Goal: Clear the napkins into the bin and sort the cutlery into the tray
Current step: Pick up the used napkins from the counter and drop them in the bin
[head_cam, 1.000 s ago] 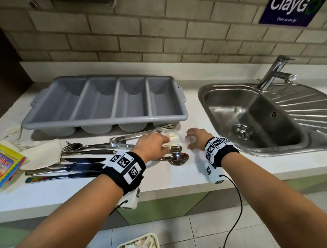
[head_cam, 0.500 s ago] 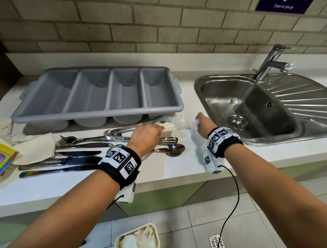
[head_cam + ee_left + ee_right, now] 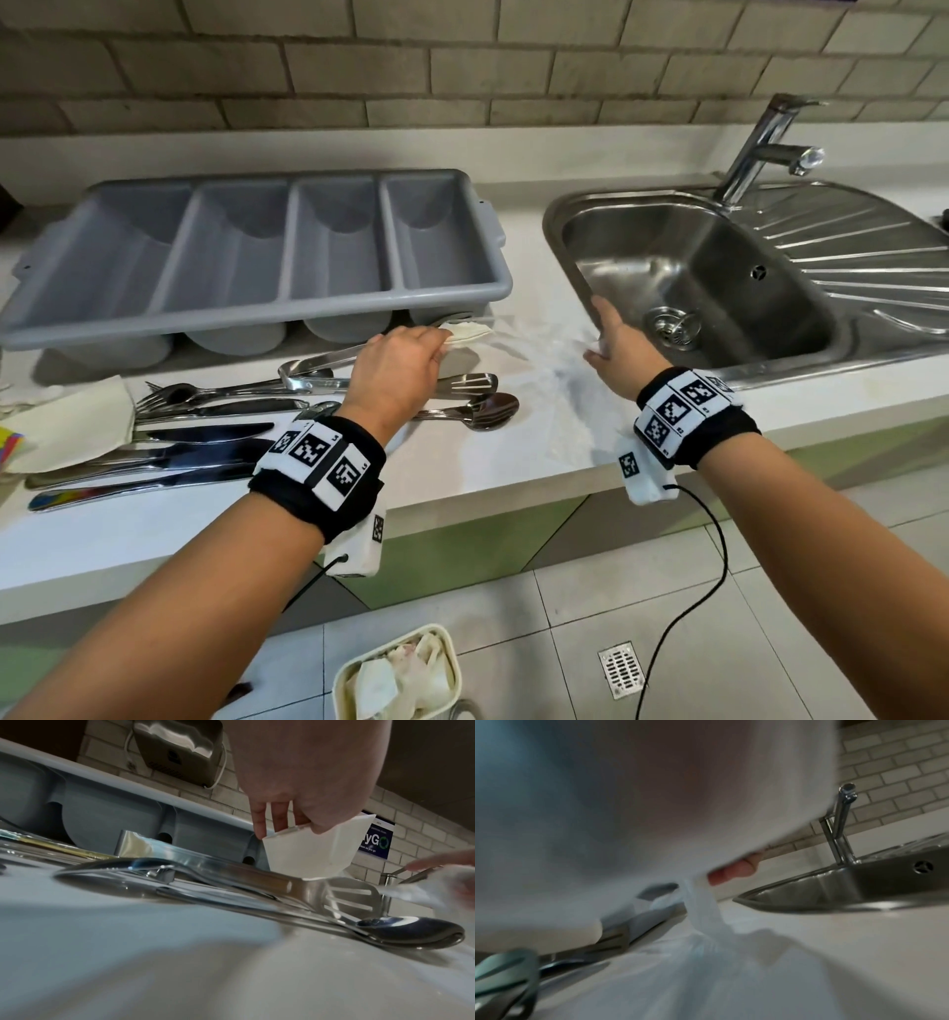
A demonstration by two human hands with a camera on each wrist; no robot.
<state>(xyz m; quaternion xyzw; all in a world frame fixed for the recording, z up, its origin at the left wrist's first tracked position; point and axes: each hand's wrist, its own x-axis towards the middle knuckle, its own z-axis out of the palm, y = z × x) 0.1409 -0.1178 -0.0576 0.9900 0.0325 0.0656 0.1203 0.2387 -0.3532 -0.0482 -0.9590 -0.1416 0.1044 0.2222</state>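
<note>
Head view gives you the layout, and the grey tray is the landmark to read everything from. At its near-left corner, a folded napkin lies flat on the counter, well left of both your hands. In front of the tray's near wall the cutlery lies in a row with its long axes running left to right, parallel to that wall, handles and heads mixed; the tongs sit nearest the tray. Your left hand hovers over the right end of that row, just off the tray's near-right corner, thumb and fingers pinching a folded white napkin clear of the metal. Right of the tray, between it and the sink, your right hand is closed on a thin, blurred white sheet trailing down to the counter. The bin stands on the floor below the tray's right half, almost under your left forearm, so I judge the left hand the nearer one to drop first.
</note>
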